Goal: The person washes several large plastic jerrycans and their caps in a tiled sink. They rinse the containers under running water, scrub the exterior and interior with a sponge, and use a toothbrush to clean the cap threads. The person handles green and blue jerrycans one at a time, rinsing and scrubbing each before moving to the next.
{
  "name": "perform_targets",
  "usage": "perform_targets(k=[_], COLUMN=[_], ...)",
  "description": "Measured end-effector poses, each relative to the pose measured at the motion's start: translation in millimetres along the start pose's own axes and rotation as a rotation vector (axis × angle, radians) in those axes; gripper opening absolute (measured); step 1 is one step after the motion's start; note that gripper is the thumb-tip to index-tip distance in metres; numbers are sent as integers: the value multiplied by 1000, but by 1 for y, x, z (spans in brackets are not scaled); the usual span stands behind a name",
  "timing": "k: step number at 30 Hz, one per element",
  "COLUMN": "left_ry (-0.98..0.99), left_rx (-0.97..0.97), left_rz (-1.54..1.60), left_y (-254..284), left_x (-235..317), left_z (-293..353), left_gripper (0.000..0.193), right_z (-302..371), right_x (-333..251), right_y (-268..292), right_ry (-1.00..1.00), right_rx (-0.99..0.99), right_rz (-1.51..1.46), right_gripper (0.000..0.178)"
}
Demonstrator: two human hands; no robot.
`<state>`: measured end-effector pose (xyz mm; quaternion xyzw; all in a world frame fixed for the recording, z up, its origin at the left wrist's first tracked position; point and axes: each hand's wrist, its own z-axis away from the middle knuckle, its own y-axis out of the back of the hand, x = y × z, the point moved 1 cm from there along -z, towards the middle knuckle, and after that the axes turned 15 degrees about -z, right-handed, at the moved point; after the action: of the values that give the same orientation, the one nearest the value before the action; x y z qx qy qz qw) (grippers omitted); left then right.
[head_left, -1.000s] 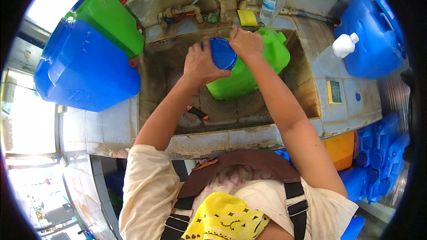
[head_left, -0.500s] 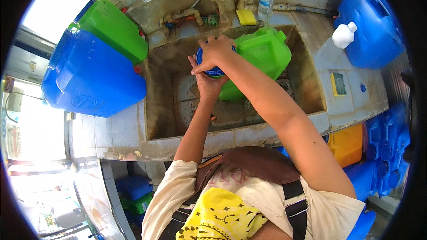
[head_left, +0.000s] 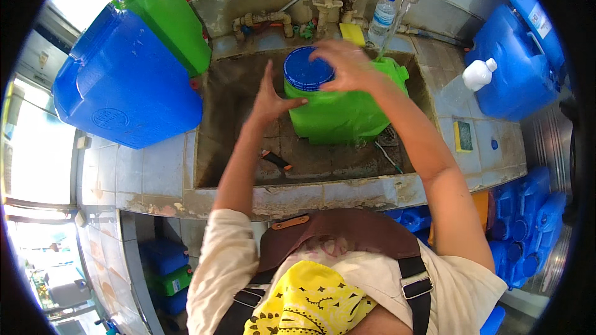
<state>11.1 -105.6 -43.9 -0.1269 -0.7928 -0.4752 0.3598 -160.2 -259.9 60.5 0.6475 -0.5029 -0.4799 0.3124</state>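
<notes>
A green jerrycan with a wide round blue lid sits in the tiled sink. Water from above runs down in a thin stream at the can's right end. My left hand is open beside the lid's left side, thumb and fingers spread, the thumb close to the can's rim. Over the lid's right edge, my right hand is slightly blurred, its fingers apart and curved. Neither hand holds anything. An orange-and-black handled tool and a thin white-and-green brush-like stick lie on the sink floor.
Blue and green containers stand left of the sink. Behind are a yellow sponge and a water bottle. At right are a white bottle, a blue jerrycan, a scrub sponge and a small blue cap.
My hands have come off the blue lid and moved apart, leaving it uncovered. The green jerrycan has been turned and now sits more level in the sink. The view has shifted slightly.
</notes>
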Motion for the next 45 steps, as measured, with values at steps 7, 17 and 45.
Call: perform_targets(k=[7, 17, 45], left_ry=[-772, 486, 589], left_rx=[-468, -619, -178], left_rz=[-668, -528, 1169], left_y=[24, 49, -224], left_x=[72, 83, 108], left_z=[-65, -107, -35], left_gripper=[123, 98, 45], right_z=[56, 24, 326], right_x=[67, 21, 35], right_y=[-11, -52, -69], right_ry=[-498, -477, -1044], right_rx=[-295, -34, 1405], right_rz=[134, 74, -1163], right_gripper=[58, 57, 32])
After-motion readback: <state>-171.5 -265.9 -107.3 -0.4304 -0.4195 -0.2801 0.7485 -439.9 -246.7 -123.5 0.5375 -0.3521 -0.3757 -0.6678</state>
